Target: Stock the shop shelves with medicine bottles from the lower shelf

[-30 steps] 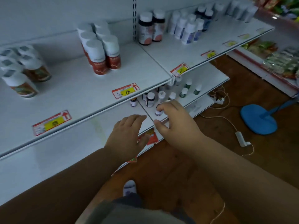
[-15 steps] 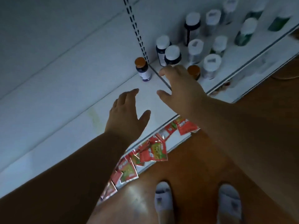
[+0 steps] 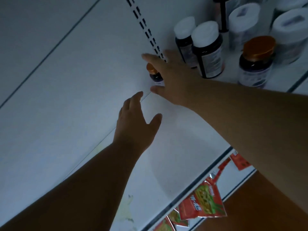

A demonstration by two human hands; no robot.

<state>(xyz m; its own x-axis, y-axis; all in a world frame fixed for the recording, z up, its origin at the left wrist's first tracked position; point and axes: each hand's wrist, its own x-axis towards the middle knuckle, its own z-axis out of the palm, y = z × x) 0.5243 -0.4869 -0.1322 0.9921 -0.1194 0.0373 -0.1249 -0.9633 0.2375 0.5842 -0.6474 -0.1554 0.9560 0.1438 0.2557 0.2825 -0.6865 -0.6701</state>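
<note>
Head view, dim light, and we're looking down onto a white lower shelf, its back panel running up the left, a slotted upright dividing the bays. The right hand is spread wide around a small orange-capped bottle, fingers above and thumb below, no clamp visible. The left hand hovers over bare shelf, fingers straight, thumb out, holding nothing. More bottles stand clustered top right, white caps and one orange. Red snack packets hang below the shelf's front edge, brown floor beyond.
</note>
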